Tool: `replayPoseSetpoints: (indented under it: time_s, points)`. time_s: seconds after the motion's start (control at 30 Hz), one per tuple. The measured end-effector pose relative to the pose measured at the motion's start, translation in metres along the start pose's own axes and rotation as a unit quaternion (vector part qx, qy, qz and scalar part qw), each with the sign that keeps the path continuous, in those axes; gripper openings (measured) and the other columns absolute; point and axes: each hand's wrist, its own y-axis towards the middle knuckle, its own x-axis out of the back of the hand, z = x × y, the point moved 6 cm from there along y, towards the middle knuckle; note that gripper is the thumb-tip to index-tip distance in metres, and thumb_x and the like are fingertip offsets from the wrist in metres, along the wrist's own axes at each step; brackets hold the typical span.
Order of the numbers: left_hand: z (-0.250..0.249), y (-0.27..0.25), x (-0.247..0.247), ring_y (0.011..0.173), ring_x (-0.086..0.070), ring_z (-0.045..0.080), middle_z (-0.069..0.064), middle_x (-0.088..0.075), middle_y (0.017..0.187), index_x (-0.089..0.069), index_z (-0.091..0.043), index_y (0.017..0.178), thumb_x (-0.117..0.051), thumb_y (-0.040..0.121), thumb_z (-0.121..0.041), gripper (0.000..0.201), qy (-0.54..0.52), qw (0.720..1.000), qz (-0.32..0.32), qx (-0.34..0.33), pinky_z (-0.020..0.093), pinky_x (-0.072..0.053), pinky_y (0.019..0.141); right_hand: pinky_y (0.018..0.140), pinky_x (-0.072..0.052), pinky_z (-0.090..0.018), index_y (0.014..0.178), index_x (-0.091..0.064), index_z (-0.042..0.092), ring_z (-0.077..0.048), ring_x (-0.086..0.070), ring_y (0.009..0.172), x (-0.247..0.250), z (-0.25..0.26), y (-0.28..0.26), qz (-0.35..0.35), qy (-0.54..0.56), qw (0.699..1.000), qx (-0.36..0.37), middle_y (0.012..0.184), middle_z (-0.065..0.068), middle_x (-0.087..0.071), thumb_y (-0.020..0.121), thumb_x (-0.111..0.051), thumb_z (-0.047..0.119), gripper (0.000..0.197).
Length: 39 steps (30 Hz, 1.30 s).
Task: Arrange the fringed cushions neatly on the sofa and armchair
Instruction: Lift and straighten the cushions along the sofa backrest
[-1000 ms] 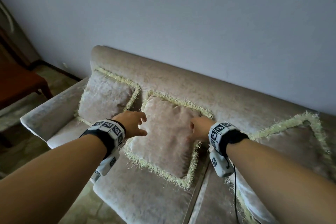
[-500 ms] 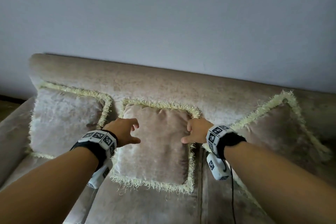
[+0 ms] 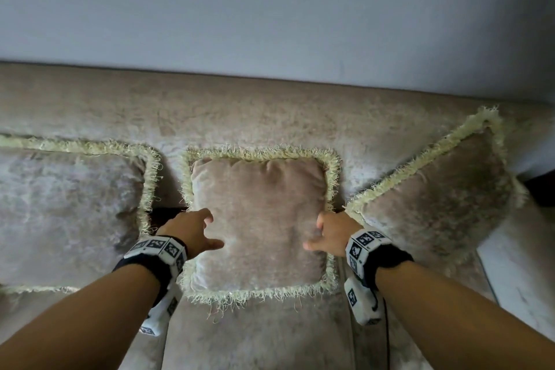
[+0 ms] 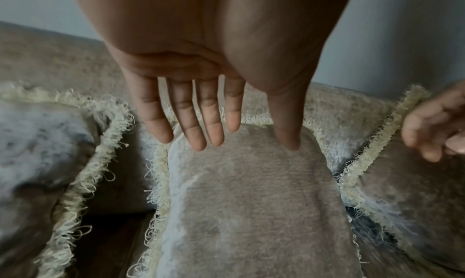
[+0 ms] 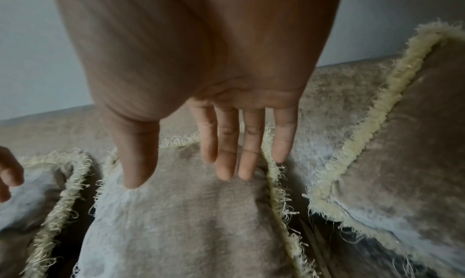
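Plain grey wall (image 3: pixel 270 3) up top, beige sofa (image 3: pixel 270 111) running across under it, and three fringed cushions leaning on the backrest. Middle cushion (image 3: pixel 258 219) sits upright dead centre, square-on, pale yellow fringe all round. Left cushion (image 3: pixel 69 210) is at 9 o'clock from it, a dark gap between them. Right cushion (image 3: pixel 435 201) is at 3 o'clock, tilted onto a corner, its fringe almost touching the middle one's.

Left hand (image 3: pixel 192 233) is at the middle cushion's left edge, fingers straight and spread, thumb tip on the fabric. Right hand (image 3: pixel 332 233) is at the right edge, fingers out straight along the fringe. Neither grips anything. Both wrists wear marker bands (image 3: pixel 365 245).
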Motion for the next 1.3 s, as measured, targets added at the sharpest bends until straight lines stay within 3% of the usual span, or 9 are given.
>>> replayPoseSetpoints:
  time_s: [0.17, 0.3, 0.47, 0.6, 0.73, 0.9, 1.03, 1.17, 1.3]
  points:
    - [0.011, 0.05, -0.02, 0.109, -0.061, 0.017, -0.007, -0.062, 0.124, -0.05, -0.03, 0.127, -0.072, 0.067, -0.071, 0.076, -0.023, 0.999, 0.011, 0.025, 0.039, -0.052, 0.09, 0.082, -0.051, -0.03, 0.109, -0.064, 0.017, -0.014, -0.063, 0.089, -0.014, -0.024, 0.041, 0.011, 0.056, 0.998, -0.04, 0.096, 0.008, -0.063, 0.077, -0.069, 0.063, 0.057]
    - [0.041, 0.105, -0.049, 0.114, -0.061, 0.024, 0.004, -0.059, 0.132, -0.046, -0.024, 0.136, -0.072, 0.055, -0.081, 0.102, -0.053, 0.994, -0.001, 0.092, 0.043, -0.053, 0.091, 0.101, -0.047, -0.034, 0.125, -0.061, 0.023, -0.022, -0.063, 0.113, -0.026, -0.046, 0.099, 0.026, 0.101, 0.993, -0.052, 0.113, 0.013, -0.058, 0.078, -0.067, 0.068, 0.066]
    - [0.075, 0.161, -0.099, 0.126, -0.052, 0.039, 0.016, -0.051, 0.141, -0.038, -0.014, 0.145, -0.059, 0.019, -0.1, 0.154, -0.099, 0.979, -0.008, 0.178, 0.054, -0.048, 0.099, 0.109, -0.043, -0.04, 0.145, -0.043, 0.016, -0.031, -0.054, 0.126, -0.059, -0.088, 0.182, -0.011, 0.158, 0.979, -0.127, 0.141, -0.008, -0.051, 0.04, -0.075, 0.088, 0.131]
    - [0.091, 0.188, -0.132, 0.119, -0.059, 0.035, 0.014, -0.063, 0.129, -0.054, -0.013, 0.131, -0.076, 0.022, -0.089, 0.135, -0.174, 0.969, 0.013, 0.175, 0.05, -0.049, 0.1, 0.112, -0.041, -0.039, 0.142, -0.049, 0.028, -0.021, -0.055, 0.129, -0.096, -0.099, 0.234, 0.0, 0.208, 0.974, -0.095, 0.141, 0.008, -0.058, 0.023, -0.082, 0.086, 0.136]
    - [0.089, 0.206, -0.148, 0.104, -0.067, 0.024, -0.001, -0.074, 0.106, -0.068, -0.022, 0.115, -0.08, 0.021, -0.085, 0.113, -0.274, 0.953, 0.023, 0.128, 0.046, -0.053, 0.095, 0.11, -0.043, -0.036, 0.134, -0.058, 0.025, -0.02, -0.059, 0.123, -0.094, -0.09, 0.244, -0.005, 0.234, 0.97, -0.068, 0.135, 0.007, -0.063, 0.037, -0.091, 0.068, 0.111]
    - [0.079, 0.187, -0.141, 0.102, -0.067, 0.026, 0.003, -0.073, 0.103, -0.073, -0.019, 0.11, -0.088, 0.021, -0.071, 0.104, -0.335, 0.928, -0.003, 0.162, 0.039, -0.053, 0.09, 0.101, -0.049, -0.032, 0.114, -0.071, 0.025, -0.017, -0.065, 0.111, -0.089, -0.087, 0.232, -0.036, 0.21, 0.975, -0.056, 0.117, 0.008, -0.072, 0.036, -0.08, 0.082, 0.097]
    - [0.078, 0.157, -0.136, 0.091, -0.069, 0.021, -0.002, -0.075, 0.09, -0.077, -0.017, 0.096, -0.096, 0.033, -0.051, 0.074, -0.389, 0.906, -0.001, 0.168, 0.035, -0.054, 0.081, 0.076, -0.045, -0.008, 0.102, -0.075, 0.022, -0.012, -0.065, 0.091, -0.056, -0.063, 0.196, -0.04, 0.185, 0.982, -0.022, 0.094, 0.013, -0.069, 0.056, -0.088, 0.062, 0.062]
    - [0.086, 0.133, -0.152, 0.087, -0.072, 0.021, 0.0, -0.078, 0.085, -0.079, -0.014, 0.09, -0.094, 0.032, -0.059, 0.075, -0.449, 0.879, 0.005, 0.16, 0.037, -0.057, 0.08, 0.078, -0.058, -0.03, 0.088, -0.077, 0.018, -0.016, -0.072, 0.084, -0.009, -0.046, 0.171, -0.099, 0.183, 0.978, -0.017, 0.088, 0.004, -0.077, 0.042, -0.093, 0.063, 0.066]
    - [0.059, 0.112, -0.153, 0.071, -0.068, 0.007, -0.013, -0.073, 0.063, -0.076, -0.014, 0.08, -0.09, 0.065, -0.009, 0.021, -0.516, 0.847, -0.013, 0.131, 0.027, -0.051, 0.078, 0.078, -0.06, -0.037, 0.093, -0.072, 0.017, -0.022, -0.072, 0.088, 0.043, -0.013, 0.155, -0.126, 0.118, 0.985, 0.01, 0.094, -0.001, -0.076, 0.035, -0.088, 0.072, 0.081]
